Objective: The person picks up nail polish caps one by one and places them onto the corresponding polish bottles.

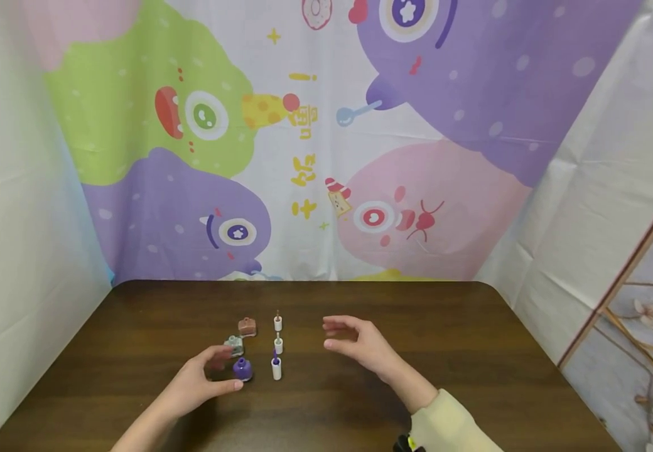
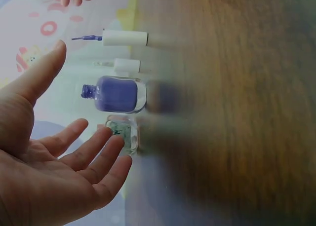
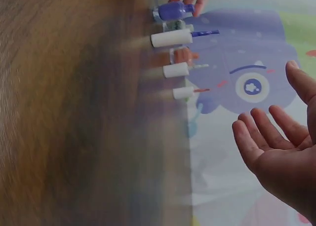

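Observation:
Three nail polish bottles without caps stand in a column on the table: a purple bottle (image 1: 242,370) nearest, a pale green glittery bottle (image 1: 238,345) behind it, and a copper-brown bottle (image 1: 247,327) farthest. To their right stand three white brush caps, brushes pointing up: a purple-tipped cap (image 1: 277,369), a middle cap (image 1: 279,346) and a brown-tipped cap (image 1: 278,324). My left hand (image 1: 198,382) is beside the purple bottle, fingers spread and relaxed; the left wrist view shows nothing gripped. My right hand (image 1: 365,346) hovers right of the caps, holding nothing, its fingers loosely bent.
The dark wooden table (image 1: 326,408) extends to both sides of the bottles. Behind it hangs a curtain (image 1: 304,251) printed with cartoon monsters. A black item (image 1: 402,444) shows by the right sleeve (image 1: 451,424) at the lower edge.

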Available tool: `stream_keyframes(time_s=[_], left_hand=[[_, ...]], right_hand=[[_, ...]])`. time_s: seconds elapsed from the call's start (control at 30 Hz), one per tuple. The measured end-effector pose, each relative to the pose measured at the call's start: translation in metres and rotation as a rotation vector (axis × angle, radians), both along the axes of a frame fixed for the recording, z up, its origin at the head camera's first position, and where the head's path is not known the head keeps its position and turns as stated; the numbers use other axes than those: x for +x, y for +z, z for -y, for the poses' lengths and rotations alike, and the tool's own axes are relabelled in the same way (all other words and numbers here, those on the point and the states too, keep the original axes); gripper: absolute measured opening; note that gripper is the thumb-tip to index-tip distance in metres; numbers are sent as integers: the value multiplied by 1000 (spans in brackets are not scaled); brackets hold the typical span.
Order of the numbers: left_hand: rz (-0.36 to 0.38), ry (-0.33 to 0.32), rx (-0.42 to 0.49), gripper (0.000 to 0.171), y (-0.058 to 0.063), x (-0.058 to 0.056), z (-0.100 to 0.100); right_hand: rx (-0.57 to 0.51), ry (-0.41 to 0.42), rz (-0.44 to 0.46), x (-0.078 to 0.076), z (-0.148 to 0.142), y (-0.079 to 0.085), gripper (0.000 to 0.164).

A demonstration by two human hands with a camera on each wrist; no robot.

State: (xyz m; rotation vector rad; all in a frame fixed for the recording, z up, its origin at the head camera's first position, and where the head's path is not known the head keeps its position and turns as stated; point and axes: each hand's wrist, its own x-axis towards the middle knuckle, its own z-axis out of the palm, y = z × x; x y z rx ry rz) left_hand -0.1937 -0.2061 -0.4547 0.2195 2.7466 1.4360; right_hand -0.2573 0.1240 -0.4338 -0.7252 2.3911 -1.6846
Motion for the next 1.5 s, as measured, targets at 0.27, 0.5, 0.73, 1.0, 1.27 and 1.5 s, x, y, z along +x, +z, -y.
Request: stream_keyframes(time_s=[0.27,0.5,0.73,1.0,1.27,1.5], left_hand=[[16,2,27,63,-6,-5,-1],[76,-31,112,62,-13,-11,0],[70,-33,152,57,-20,-15,-4],[77,24,121,50,-21,-19,-8],[71,42,112,42,-24,-22,-7],[47,80,108,35,-26,-22,-7]], right_hand=[[-46,65,140,-2,22,-20,43],[-58,121,233,-1,42,-32,44],[-51,152,316,-2,58,-41,38],[24,152,304,-3,73,-40,30],[57,138,225,-4,85,-44,25],[95,121,171,-5,91,-49,22]])
